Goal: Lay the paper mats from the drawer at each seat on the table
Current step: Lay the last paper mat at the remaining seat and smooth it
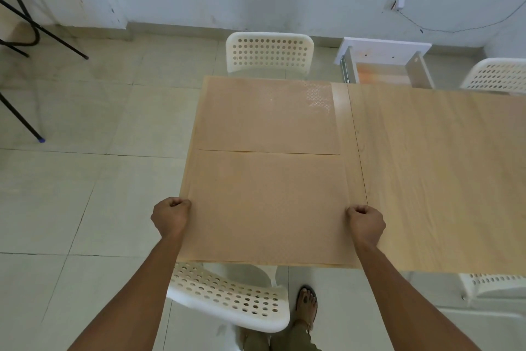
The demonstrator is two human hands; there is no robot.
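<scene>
Two tan paper mats lie on the left end of the light wooden table (427, 174). The far mat (267, 117) rests flat in front of the far white chair (269, 52). The near mat (267, 208) sits at my side, above the near white chair (227, 296). My left hand (170, 217) pinches its left edge with curled fingers. My right hand (365, 222) pinches its right edge the same way. Beyond the table's far edge, the open drawer (384, 66) shows a pale orange sheet inside.
Another perforated white chair (498, 74) stands at the far right, and one more (495, 285) pokes out under the near right edge. Black metal legs (22, 37) stand at the far left on the tiled floor. My sandalled foot (306, 305) is beside the near chair.
</scene>
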